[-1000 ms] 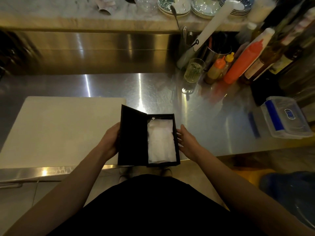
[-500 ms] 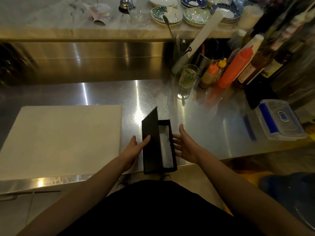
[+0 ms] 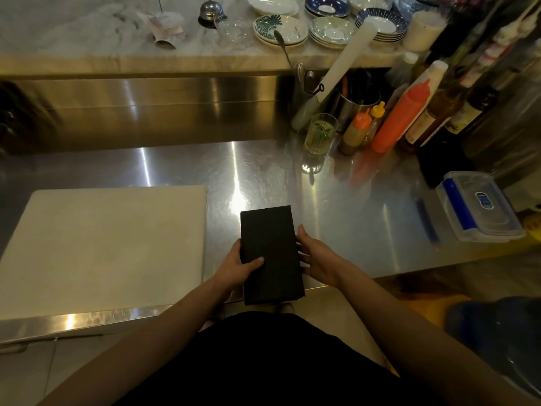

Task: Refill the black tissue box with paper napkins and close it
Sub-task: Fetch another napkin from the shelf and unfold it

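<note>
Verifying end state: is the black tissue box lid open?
No, the black tissue box shows a flat, shut lid with no napkins visible, the left hand gripping it thumb on top and the right hand against its side.

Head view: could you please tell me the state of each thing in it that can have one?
Black tissue box: lid shut, flat at the near edge of the counter.
Left hand: grips the box's left side, thumb on the lid.
Right hand: straight fingers touch the box's right side.
Plastic container: lid on.
Glass: upright.
</note>
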A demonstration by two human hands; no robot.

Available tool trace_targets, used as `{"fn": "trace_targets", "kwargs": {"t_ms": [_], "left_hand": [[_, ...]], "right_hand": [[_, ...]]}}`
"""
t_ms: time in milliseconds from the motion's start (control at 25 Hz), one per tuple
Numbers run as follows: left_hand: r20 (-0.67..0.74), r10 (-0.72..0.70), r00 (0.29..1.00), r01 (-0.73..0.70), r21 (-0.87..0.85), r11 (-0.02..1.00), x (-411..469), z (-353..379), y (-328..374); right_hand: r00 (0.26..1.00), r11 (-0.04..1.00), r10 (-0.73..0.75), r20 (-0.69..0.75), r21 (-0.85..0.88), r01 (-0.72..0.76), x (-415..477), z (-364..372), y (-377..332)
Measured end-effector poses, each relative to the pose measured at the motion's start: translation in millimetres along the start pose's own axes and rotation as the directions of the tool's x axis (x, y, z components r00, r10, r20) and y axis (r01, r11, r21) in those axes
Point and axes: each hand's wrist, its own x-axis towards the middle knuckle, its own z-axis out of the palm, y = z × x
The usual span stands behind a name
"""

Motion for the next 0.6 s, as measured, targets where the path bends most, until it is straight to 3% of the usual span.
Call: {"fn": "trace_targets", "kwargs": {"t_ms": [600], "left_hand": [[-0.030, -0.014, 0.999, 0.014, -0.016, 1.000, -2.7, 0.6, 2.6]], "right_hand": [[0.982, 0.978, -0.191, 0.003, -0.082, 0.190, -5.5, 4.3, 7.6]]}}
